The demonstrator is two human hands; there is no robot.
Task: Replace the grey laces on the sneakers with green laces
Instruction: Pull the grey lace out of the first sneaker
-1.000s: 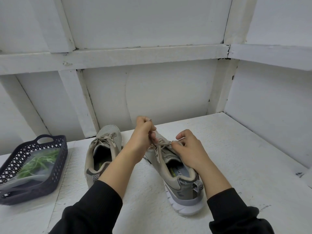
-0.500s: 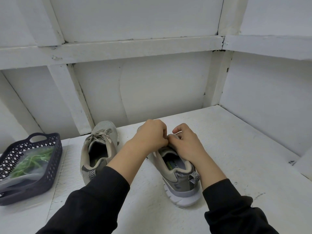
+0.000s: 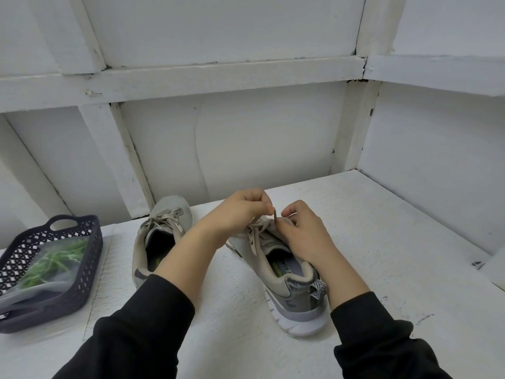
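On the table [image 3: 382,242], the nearer sneaker [image 3: 273,274] points away, leftward

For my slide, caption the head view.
Left hand and right hand pinch grey lace on sneaker; green laces wait in basket.

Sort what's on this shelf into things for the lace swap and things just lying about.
For the job: sneaker in hand; its grey lace, pinched by left hand and right hand; second sneaker, grey-laced too; clear bag of green laces.
Lying about: dark basket, merely holding that bag.
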